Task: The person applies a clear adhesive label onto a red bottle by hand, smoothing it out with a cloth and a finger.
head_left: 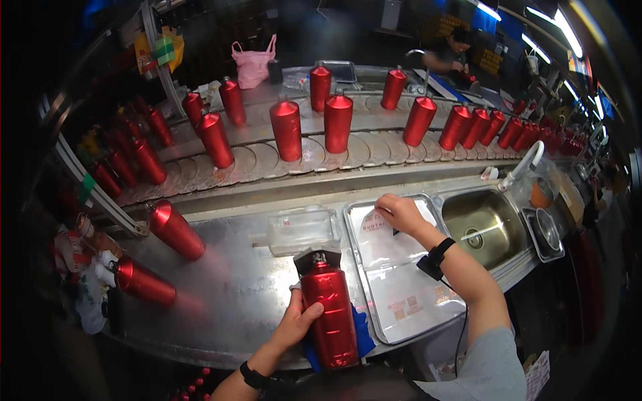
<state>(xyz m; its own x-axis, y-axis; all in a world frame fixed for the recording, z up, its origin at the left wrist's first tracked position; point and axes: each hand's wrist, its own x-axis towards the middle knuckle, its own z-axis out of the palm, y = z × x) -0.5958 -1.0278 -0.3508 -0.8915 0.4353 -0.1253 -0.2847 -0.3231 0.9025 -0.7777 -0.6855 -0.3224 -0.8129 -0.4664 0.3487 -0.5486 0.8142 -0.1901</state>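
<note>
Many red bottles (286, 130) stand along a curved conveyor (257, 160) across the upper part of the frame. Long lamps (567, 32) shine at upper right, near another person (455, 57). Below runs a shiny metal table (231, 281), with a clear plastic box (304, 230) near the middle. Right of centre lies a shallow tray (360, 267) holding pale printed sheets (394, 271), then a sink (461, 210).

From where I stand, the held bottle (328, 311) is at lower centre: glossy red, with sloping shoulders, a small silvery neck and shallow dents across its front. Blue cloth (362, 332) shows beside it. The left hand (294, 322) wraps its left side, thumb across the front. The right hand (399, 212) is over the tray's upper end, fingers drawn narrow; I can't tell whether they pinch anything.
</note>
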